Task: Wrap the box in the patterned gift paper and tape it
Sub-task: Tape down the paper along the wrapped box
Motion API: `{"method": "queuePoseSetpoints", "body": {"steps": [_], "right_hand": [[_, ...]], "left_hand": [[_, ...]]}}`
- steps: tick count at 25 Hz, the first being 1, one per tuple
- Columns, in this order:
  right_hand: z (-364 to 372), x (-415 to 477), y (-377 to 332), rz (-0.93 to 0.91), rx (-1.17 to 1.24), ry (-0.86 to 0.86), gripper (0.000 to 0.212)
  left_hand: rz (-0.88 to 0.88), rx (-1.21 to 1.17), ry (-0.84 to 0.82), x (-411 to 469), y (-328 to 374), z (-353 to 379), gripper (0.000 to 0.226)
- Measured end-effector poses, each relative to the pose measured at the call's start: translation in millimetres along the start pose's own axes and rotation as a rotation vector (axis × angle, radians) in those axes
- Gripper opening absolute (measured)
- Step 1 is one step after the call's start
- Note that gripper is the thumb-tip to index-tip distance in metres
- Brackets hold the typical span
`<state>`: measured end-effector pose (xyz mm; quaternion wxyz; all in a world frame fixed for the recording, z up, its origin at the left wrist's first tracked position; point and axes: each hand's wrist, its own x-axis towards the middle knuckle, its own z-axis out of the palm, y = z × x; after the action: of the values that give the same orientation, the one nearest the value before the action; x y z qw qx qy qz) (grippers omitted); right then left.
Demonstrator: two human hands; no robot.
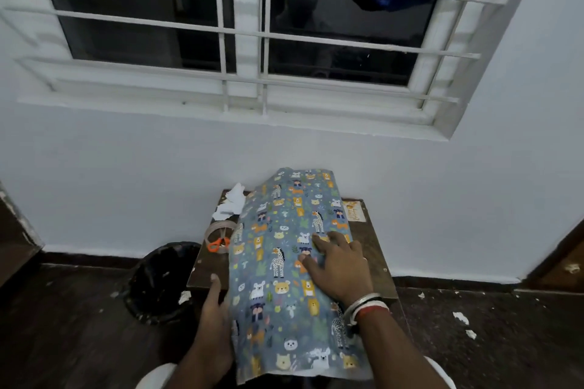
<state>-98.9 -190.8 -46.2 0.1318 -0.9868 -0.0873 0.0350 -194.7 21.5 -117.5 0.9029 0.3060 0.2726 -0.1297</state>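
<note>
The blue animal-print gift paper (284, 265) lies draped over a small brown table (376, 249), its far end curling up against the wall and its near end hanging toward me. The box is hidden; it may be under the paper. My right hand (336, 265) lies flat on top of the paper with fingers spread, pressing it down. My left hand (215, 303) is at the paper's left edge, thumb up along the table's front corner, fingers hidden behind the sheet. A tape roll (219, 230) sits at the table's left side, with orange-handled scissors (218, 244) inside it.
Crumpled white paper scraps (232, 204) lie at the table's back left corner. A card with orange print (353, 211) is at the back right. A dark round bin (161, 281) stands on the floor to the left. White scraps litter the dark floor at right.
</note>
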Motion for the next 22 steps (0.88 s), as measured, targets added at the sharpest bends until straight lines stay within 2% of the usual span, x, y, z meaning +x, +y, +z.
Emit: {"method": "queuePoseSetpoints", "body": {"steps": [1, 3, 5, 7, 8, 9, 11, 13, 15, 17, 18, 20, 22], "right_hand": [[2, 0, 1, 0.000, 0.011, 0.005, 0.084], [0, 0, 2, 0.003, 0.029, 0.017, 0.091], [-7, -3, 5, 0.002, 0.075, 0.017, 0.087], [-19, -10, 12, 0.016, 0.191, 0.020, 0.065], [-26, -13, 18, 0.039, 0.275, 0.025, 0.055], [-30, -13, 27, 0.052, 0.368, 0.026, 0.049], [-38, -13, 45, 0.062, 0.497, -0.020, 0.044], [-46, -13, 60, 0.027, 0.608, -0.046, 0.047], [-58, -15, 65, 0.027, 0.747, -0.099, 0.040], [-73, -21, 65, 0.049, 0.829, -0.181, 0.028], [-77, -21, 69, 0.064, 0.858, -0.232, 0.027], [-92, -23, 68, 0.118, 0.952, -0.304, 0.037], [-112, -22, 65, 0.096, 0.915, -0.347, 0.053]], "left_hand": [[-0.049, -0.090, -0.071, -10, -1, 6, 0.093], [-0.065, -0.237, -0.053, -10, -1, 2, 0.099], [-0.088, -0.340, -0.024, -16, -5, 9, 0.104], [-0.065, -0.456, -0.207, -23, -4, 27, 0.115], [-0.022, -0.431, -0.345, -30, -5, 36, 0.121], [0.082, -0.276, -0.387, -45, -3, 56, 0.120], [0.078, -0.151, -0.203, -45, -9, 75, 0.104], [0.241, 0.030, -0.146, -49, -15, 99, 0.093], [0.427, 0.332, -0.101, -52, -26, 119, 0.092], [0.514, 0.590, -0.073, -53, -37, 133, 0.090], [0.603, 0.734, -0.049, -53, -41, 137, 0.081], [0.778, 1.136, -0.085, -59, -48, 147, 0.055], [0.889, 1.420, -0.104, -62, -50, 156, 0.059]]}}
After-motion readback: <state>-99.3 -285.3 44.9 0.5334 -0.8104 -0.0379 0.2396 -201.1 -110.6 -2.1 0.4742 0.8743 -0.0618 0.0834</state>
